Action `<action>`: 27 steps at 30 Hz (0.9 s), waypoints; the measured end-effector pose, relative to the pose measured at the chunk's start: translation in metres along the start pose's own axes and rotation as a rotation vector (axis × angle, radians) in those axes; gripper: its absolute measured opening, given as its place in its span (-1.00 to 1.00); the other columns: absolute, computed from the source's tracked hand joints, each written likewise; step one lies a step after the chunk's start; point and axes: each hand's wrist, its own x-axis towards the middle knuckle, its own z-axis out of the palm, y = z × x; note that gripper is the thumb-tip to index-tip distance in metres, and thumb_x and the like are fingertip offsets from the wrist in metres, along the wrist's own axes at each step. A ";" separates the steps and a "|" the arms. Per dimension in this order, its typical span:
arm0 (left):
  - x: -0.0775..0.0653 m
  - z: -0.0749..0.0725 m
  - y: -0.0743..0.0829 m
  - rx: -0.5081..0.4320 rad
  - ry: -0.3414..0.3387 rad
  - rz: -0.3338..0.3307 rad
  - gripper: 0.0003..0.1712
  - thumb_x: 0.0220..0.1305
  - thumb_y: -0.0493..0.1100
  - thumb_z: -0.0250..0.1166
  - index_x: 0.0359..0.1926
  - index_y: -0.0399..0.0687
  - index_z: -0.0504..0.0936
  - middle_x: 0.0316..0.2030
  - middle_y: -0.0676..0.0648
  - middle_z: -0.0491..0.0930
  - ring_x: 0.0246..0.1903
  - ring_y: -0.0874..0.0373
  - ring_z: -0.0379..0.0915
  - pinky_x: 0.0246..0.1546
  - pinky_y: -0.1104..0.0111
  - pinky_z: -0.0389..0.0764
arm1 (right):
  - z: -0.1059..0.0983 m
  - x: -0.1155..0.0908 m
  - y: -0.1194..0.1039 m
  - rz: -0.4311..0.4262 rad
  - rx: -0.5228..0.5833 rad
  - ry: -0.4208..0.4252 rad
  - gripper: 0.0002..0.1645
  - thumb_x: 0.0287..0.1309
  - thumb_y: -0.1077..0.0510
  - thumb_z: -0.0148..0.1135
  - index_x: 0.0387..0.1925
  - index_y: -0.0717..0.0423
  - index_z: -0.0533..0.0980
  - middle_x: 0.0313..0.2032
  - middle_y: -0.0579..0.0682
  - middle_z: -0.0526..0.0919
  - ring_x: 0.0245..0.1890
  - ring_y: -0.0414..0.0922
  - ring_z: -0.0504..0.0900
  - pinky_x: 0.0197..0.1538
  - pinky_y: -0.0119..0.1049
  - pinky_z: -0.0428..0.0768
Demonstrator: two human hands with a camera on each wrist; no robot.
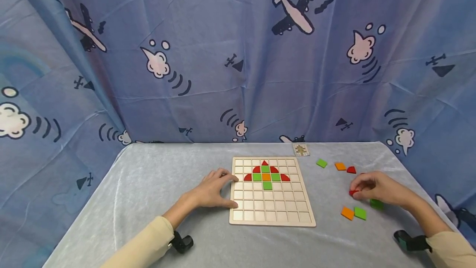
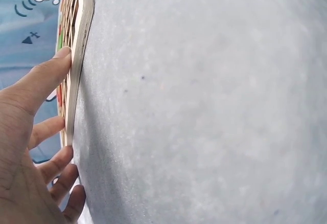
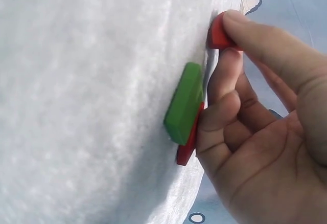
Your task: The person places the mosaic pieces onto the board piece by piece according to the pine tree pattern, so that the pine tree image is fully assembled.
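Note:
My left hand rests at the left edge of a wooden grid board, thumb and fingers spread along that side. In the left wrist view the thumb tip lies against the board's rim. Red, green and orange tiles form a tree-like figure in the board's upper half, with an orange tile at its centre. To the right, my right hand pinches a red tile between thumb and finger, close over the cloth. Below that hand lie a green tile and another red tile, partly hidden.
A small pattern card lies behind the board. Loose on the cloth at right are a green tile, an orange tile and a red tile. Nearer are an orange tile and a green tile. A blue printed curtain stands behind.

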 end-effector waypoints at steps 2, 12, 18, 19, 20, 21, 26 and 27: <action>0.000 0.000 0.000 -0.001 0.000 -0.001 -0.14 -0.02 0.36 0.45 0.29 0.24 0.45 0.28 -0.01 0.34 0.22 0.02 0.25 0.19 -0.02 0.33 | 0.000 0.000 0.000 0.005 0.007 -0.008 -0.79 0.17 0.19 0.36 -0.19 0.23 0.62 -0.31 -0.02 0.66 -0.36 -0.29 0.52 -0.27 -0.46 0.53; 0.000 0.002 0.000 0.012 0.000 -0.002 -0.14 -0.01 0.37 0.44 0.29 0.24 0.44 0.28 -0.01 0.33 0.22 0.03 0.24 0.20 -0.01 0.33 | 0.000 0.002 -0.010 0.054 0.008 0.001 -0.74 0.26 0.12 0.28 -0.10 0.21 0.60 -0.29 -0.06 0.68 -0.35 -0.29 0.56 -0.25 -0.45 0.55; -0.001 0.002 0.000 0.010 -0.002 -0.005 -0.15 -0.01 0.36 0.44 0.30 0.24 0.44 0.28 -0.01 0.33 0.22 0.03 0.24 0.21 -0.02 0.33 | 0.004 0.007 -0.020 0.006 -0.015 0.037 -0.72 0.26 0.14 0.29 -0.06 0.22 0.59 -0.30 -0.07 0.67 -0.33 -0.31 0.57 -0.23 -0.46 0.58; -0.001 0.002 0.000 0.012 -0.002 -0.005 -0.15 -0.01 0.36 0.44 0.30 0.24 0.44 0.28 -0.01 0.33 0.22 0.03 0.25 0.21 -0.02 0.33 | 0.005 0.008 -0.022 -0.003 -0.009 0.036 -0.71 0.27 0.15 0.28 -0.04 0.23 0.59 -0.29 -0.05 0.67 -0.33 -0.31 0.58 -0.23 -0.45 0.59; -0.001 0.002 0.000 0.012 -0.001 -0.003 -0.14 -0.01 0.36 0.45 0.29 0.23 0.44 0.28 -0.02 0.33 0.21 0.03 0.25 0.20 -0.02 0.33 | 0.005 0.010 -0.024 -0.003 0.003 0.036 -0.70 0.27 0.16 0.27 -0.03 0.24 0.58 -0.28 -0.04 0.67 -0.33 -0.31 0.59 -0.24 -0.44 0.60; -0.001 0.002 0.000 0.013 -0.001 -0.004 -0.14 -0.01 0.35 0.45 0.30 0.24 0.44 0.28 -0.02 0.33 0.21 0.02 0.25 0.21 -0.02 0.33 | 0.006 0.011 -0.026 0.002 0.014 0.037 -0.70 0.28 0.16 0.26 -0.02 0.25 0.58 -0.28 -0.03 0.66 -0.33 -0.31 0.59 -0.25 -0.42 0.61; -0.001 0.001 0.000 0.010 0.000 -0.006 -0.15 -0.01 0.34 0.45 0.30 0.24 0.44 0.29 -0.02 0.33 0.23 0.01 0.24 0.23 -0.03 0.32 | 0.009 0.019 -0.036 0.026 0.025 0.039 -0.66 0.27 0.19 0.25 0.04 0.27 0.57 -0.28 0.00 0.65 -0.36 -0.31 0.57 -0.28 -0.39 0.60; -0.001 0.001 0.000 0.009 -0.002 -0.008 -0.15 -0.01 0.35 0.45 0.30 0.25 0.44 0.29 -0.01 0.33 0.24 0.02 0.24 0.24 -0.03 0.32 | 0.010 0.020 -0.038 0.030 0.026 0.043 -0.65 0.27 0.20 0.25 0.05 0.27 0.57 -0.28 0.00 0.65 -0.36 -0.31 0.57 -0.28 -0.39 0.59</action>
